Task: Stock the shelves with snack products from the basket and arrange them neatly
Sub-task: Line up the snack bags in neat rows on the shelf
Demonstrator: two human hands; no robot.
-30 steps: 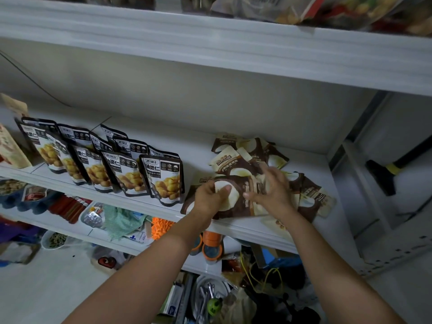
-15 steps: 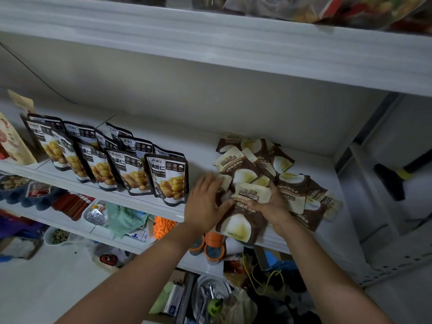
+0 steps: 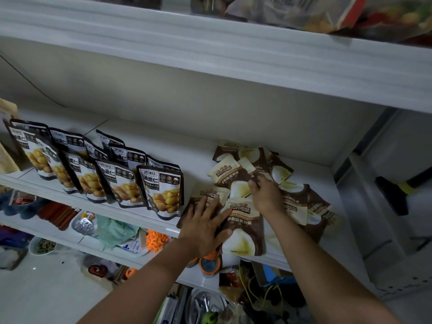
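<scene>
Two brown pouches (image 3: 243,220) lie at the shelf edge (image 3: 140,220) under the spread left hand (image 3: 203,228); right hand (image 3: 267,196) pinches a third pouch (image 3: 233,176).

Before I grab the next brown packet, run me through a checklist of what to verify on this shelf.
1. Left hand pressing flat on the brown pile: ok.
2. Right hand gripping a packet: cannot tell, the fingertips are hidden.
3. Brown pile tidy: not ok, the packets lie overlapped at mixed angles.
4. Front packet inside the shelf edge: not ok, its bottom overhangs.
5. Black packets standing in rows: ok.
</scene>
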